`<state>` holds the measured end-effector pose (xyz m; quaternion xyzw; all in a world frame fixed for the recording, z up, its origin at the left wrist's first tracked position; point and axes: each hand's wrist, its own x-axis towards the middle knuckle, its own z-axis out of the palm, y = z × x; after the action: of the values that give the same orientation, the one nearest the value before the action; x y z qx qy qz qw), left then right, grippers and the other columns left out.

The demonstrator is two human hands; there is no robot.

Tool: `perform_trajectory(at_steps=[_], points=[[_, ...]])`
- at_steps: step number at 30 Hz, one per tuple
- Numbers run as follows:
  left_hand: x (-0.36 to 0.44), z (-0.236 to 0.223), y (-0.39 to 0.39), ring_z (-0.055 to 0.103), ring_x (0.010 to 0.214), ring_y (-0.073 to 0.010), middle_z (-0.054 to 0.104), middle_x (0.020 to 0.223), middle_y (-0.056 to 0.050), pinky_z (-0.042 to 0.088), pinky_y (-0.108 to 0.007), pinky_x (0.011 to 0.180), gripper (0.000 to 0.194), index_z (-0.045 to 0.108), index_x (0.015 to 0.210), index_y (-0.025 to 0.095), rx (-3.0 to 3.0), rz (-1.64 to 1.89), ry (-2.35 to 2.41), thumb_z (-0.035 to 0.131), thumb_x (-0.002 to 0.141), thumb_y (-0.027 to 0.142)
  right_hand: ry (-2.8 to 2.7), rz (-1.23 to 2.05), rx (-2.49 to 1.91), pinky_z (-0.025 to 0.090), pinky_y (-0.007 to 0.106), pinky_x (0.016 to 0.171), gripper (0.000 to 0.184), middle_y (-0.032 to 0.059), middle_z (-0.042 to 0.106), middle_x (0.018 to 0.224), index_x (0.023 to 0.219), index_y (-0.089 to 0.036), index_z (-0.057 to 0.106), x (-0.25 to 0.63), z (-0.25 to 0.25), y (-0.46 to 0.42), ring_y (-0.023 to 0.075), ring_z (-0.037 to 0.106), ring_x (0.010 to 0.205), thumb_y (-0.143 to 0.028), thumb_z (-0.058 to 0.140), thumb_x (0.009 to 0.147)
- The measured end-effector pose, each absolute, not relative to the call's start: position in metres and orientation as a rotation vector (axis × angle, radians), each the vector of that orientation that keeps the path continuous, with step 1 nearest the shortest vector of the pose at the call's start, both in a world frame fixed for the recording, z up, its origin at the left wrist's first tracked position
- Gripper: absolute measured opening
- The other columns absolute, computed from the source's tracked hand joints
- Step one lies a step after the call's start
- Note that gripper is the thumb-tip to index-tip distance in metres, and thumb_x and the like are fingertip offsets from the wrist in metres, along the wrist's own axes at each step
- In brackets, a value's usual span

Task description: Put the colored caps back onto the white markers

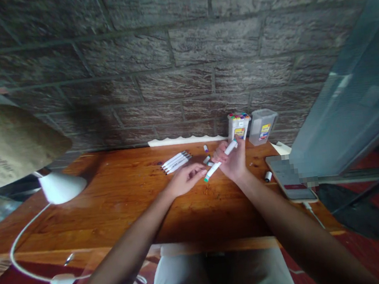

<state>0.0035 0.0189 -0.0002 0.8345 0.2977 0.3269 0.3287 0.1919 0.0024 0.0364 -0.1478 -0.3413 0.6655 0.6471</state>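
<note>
My right hand [231, 160] is wrapped round a white marker [220, 161] with green ends, held slantwise above the wooden table. Just left of the marker's lower end, my left hand [189, 179] has loosely bent fingers with a gap inside them, and I see nothing in them. Behind it lie several white markers [176, 161] side by side, dark tips to the right. Loose caps lie about: one with a purple band [206, 148] and one black-and-white cap [268, 176] by the phone. Small white-and-green pieces beside my right fingers are partly hidden.
A clear box of coloured markers [239, 124] stands by the brick wall, next to another clear box [262, 126]. A phone [291, 179] with a cable lies at the right edge of the table [115, 215]. At left stands a lamp [62, 185].
</note>
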Motion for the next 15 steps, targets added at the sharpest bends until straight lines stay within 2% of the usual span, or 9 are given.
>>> perform_trajectory(at_steps=[3,6,10,12,15], points=[[0.006,0.001,0.017,0.048,0.058,-0.0086,0.067,0.082,-0.006,0.037,-0.021,0.055,0.042,0.068,0.094,0.011,1.977,0.760,0.701,0.050,0.092,0.049,-0.743,1.590,-0.252,0.038,0.025,0.051,0.057,-0.0049,0.028,0.046,0.054,-0.021,0.043,0.187,0.036,-0.001,0.0099,0.029,0.045,-0.066,0.033,0.088],[0.007,0.001,0.017,0.050,0.058,-0.0085,0.067,0.082,-0.007,0.038,-0.021,0.054,0.041,0.068,0.091,0.011,1.832,0.645,0.653,0.058,0.087,0.050,-0.720,1.632,-0.308,0.042,0.027,0.054,0.053,-0.0033,0.036,0.050,0.056,-0.021,0.045,0.182,0.032,0.001,0.0112,0.038,0.049,-0.065,0.041,0.086],[0.004,-0.002,0.022,0.046,0.055,-0.0074,0.064,0.074,-0.003,0.034,-0.019,0.049,0.039,0.069,0.091,0.012,1.752,0.747,0.705,0.065,0.082,0.050,-0.713,1.400,-0.653,0.045,0.026,0.054,0.042,0.0011,0.056,0.062,0.063,-0.020,0.056,0.189,0.028,0.013,0.0131,0.052,0.058,-0.058,0.055,0.081],[0.003,-0.004,0.027,0.041,0.050,-0.0060,0.061,0.068,-0.001,0.029,-0.019,0.046,0.040,0.069,0.091,0.013,1.693,0.865,0.764,0.066,0.081,0.051,-0.709,1.232,-0.861,0.042,0.024,0.049,0.035,0.0007,0.059,0.063,0.068,-0.019,0.061,0.196,0.025,0.019,0.0117,0.052,0.056,-0.052,0.061,0.078],[0.002,-0.004,0.032,0.039,0.047,-0.0047,0.058,0.064,0.001,0.026,-0.019,0.045,0.040,0.068,0.085,0.012,1.583,1.027,0.834,0.069,0.077,0.051,-0.742,1.126,-1.009,0.035,0.023,0.041,0.030,-0.0022,0.054,0.056,0.072,-0.018,0.064,0.202,0.020,0.024,0.0093,0.044,0.046,-0.048,0.065,0.075]])
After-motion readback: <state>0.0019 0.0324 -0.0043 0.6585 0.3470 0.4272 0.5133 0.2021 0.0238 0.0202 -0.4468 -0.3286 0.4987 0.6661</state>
